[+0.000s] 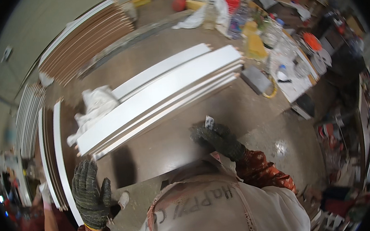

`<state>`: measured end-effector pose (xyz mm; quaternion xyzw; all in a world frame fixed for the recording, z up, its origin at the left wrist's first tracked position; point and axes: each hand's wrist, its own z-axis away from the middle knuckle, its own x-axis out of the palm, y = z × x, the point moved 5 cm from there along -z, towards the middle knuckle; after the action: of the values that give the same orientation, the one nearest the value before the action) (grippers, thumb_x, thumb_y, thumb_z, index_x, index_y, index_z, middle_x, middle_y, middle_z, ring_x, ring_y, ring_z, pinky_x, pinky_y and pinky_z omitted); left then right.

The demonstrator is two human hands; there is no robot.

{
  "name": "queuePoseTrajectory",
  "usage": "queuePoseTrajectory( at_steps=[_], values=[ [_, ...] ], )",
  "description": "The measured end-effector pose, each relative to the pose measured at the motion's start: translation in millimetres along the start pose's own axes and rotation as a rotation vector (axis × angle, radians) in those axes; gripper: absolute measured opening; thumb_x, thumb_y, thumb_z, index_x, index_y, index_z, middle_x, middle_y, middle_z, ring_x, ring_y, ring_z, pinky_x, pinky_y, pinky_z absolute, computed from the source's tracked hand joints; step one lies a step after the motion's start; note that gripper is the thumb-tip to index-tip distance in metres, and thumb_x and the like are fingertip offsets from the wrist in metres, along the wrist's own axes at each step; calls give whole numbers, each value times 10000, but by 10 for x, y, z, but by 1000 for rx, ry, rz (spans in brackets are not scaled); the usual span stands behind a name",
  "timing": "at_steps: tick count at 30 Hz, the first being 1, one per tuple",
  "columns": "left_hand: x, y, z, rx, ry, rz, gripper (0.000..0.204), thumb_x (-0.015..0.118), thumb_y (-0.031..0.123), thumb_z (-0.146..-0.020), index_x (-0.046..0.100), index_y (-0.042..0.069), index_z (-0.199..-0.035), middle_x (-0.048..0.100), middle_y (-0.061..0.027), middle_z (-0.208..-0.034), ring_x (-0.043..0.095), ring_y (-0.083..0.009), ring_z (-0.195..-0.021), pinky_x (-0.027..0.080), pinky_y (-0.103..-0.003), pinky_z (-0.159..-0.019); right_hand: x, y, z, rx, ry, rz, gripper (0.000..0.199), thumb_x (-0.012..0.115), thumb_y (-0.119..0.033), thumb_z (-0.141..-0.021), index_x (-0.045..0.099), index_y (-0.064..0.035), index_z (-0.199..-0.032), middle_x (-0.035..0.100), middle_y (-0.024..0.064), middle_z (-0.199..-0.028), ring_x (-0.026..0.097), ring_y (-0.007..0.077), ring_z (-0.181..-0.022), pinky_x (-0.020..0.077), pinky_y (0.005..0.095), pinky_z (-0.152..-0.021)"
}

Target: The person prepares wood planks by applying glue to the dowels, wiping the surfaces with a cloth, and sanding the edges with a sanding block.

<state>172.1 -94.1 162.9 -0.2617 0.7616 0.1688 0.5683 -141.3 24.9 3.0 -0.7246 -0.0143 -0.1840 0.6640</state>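
Observation:
My left hand (91, 194), in a dark grey knitted glove, is open with its fingers straight and the thumb apart. It hovers near the table's front edge, beside a long white strip (63, 164). My right hand (219, 141), in a matching glove, is over the brown tabletop (170, 147) with its fingers bent together around a small white label (209, 122) with dark print. Motion smears its fingertips. Ahead of both hands lies a stack of long white boards (162, 100) with brown edges, set diagonally. A crumpled white cloth (95, 107) lies against the stack's left part.
Many more boards (88, 40) stand packed together at the far left. A grey block (256, 79) and a yellow ring (271, 87) sit right of the stack. Bottles, bags and an orange lid (312, 41) clutter the far right. Another person's arm (51, 223) shows at lower left.

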Motion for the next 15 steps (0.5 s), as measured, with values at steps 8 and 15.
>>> queuePoseTrajectory(
  at_steps=[8,15],
  values=[
    [353,195,-368,-37,89,-145,427,648,108,-847,537,37,-1253,574,-145,-1242,540,-317,-1133,390,-445,-989,-1771,-370,540,-52,569,839,260,472,-205,-986,609,-58,-1152,649,69,-952,613,123,-882,498,250,-740],
    [393,478,-465,-31,126,-203,416,625,148,-870,539,54,-1266,606,-140,-1177,567,-306,-1070,408,-447,-951,-2923,-851,1068,-68,917,1524,324,483,-257,-965,596,-57,-1192,675,133,-972,627,282,-883,495,365,-797]
  ],
)
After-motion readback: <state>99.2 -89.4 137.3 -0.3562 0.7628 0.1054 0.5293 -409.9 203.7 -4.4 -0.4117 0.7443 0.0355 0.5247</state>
